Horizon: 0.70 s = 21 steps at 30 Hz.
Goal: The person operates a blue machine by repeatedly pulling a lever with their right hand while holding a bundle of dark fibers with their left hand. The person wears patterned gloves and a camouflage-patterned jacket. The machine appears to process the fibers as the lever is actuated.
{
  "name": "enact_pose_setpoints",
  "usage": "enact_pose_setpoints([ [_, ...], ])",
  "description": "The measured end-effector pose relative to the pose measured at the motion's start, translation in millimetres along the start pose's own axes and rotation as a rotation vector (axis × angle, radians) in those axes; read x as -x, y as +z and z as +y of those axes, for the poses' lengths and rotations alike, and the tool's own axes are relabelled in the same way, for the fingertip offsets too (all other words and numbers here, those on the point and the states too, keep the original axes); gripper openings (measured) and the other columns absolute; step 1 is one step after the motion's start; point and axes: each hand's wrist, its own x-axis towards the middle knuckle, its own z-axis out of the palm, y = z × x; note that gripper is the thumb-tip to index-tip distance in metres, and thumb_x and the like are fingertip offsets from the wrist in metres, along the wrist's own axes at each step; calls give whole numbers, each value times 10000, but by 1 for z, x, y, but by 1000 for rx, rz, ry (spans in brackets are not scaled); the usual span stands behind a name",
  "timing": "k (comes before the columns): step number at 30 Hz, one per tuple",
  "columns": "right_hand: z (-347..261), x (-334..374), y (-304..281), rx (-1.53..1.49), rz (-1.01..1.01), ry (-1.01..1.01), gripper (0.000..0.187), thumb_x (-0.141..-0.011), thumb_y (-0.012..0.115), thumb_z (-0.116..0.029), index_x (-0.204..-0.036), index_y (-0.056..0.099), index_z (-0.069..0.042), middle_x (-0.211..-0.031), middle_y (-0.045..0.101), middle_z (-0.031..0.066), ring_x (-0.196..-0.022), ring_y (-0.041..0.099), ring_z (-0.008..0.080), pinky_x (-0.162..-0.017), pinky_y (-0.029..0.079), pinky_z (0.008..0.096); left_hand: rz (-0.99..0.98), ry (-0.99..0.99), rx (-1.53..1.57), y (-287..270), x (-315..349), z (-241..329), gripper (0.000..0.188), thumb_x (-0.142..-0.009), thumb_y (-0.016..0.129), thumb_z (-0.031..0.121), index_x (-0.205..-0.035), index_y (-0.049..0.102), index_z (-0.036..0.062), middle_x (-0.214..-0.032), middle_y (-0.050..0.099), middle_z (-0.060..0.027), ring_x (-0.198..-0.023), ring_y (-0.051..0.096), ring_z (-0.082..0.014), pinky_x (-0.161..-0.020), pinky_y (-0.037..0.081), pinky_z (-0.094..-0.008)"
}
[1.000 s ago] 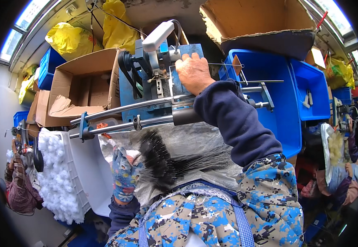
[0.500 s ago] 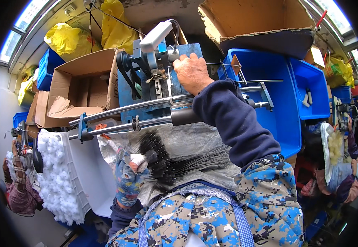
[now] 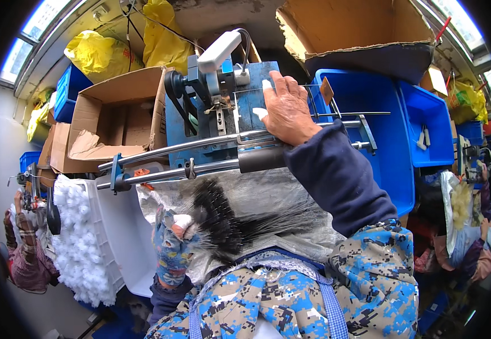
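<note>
My right hand (image 3: pixel 292 113) is over the blue bed of a bench machine (image 3: pixel 200 90), fingers stretched and somewhat apart, with white covers on the thumb and one fingertip. A thin wire (image 3: pixel 251 90) runs across the bed and under these fingers; no grip on it shows. My left hand (image 3: pixel 182 227), in a blue patterned sleeve, is low beside a bundle of black-bristled wire brushes (image 3: pixel 217 217) lying on a grey sheet (image 3: pixel 274 189). Its fingers look curled, and what they hold is hidden.
Two steel rails (image 3: pixel 194 148) cross in front of the machine. Blue bins (image 3: pixel 364 101) stand at right, cardboard boxes (image 3: pixel 115 107) at left and back right. A white tray (image 3: pixel 129 243) and fluffy white pieces (image 3: pixel 79 243) are at left. Other people work at both sides.
My right hand has shifted right along the machine bed, its fingers now stretched out instead of bunched near the machine head. The left hand stays beside the brushes.
</note>
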Motion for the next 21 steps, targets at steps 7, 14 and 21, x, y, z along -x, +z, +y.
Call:
enact_pose_setpoints([
  [7, -9, 12, -4, -73, -85, 91, 546, -725, 673, -296, -1132, 513, 31, -1132, 385, 163, -1022, 416, 313, -775, 403, 440, -43, 167, 15, 8, -32, 33, 292, -625, 714, 103, -903, 626, 79, -859, 590, -130, -789, 571, -338, -710, 453, -440],
  [14, -50, -4, 14, -93, -7, 24, 582, -752, 641, -314, -1131, 440, 79, -976, 481, 160, -896, 519, 284, -671, 496, 363, -46, -13, 61, -2, -10, 14, 279, -698, 650, 83, -973, 624, 45, -891, 628, -119, -774, 612, -279, -683, 480, -342],
  [21, -50, -8, 16, -138, -160, -104, 594, -780, 624, -277, -1156, 386, 117, -997, 480, 244, -860, 543, 338, -735, 481, 372, -31, 86, -64, -6, -21, 18, 316, -785, 640, 255, -980, 605, 8, -922, 613, -144, -821, 604, -278, -708, 475, -355],
])
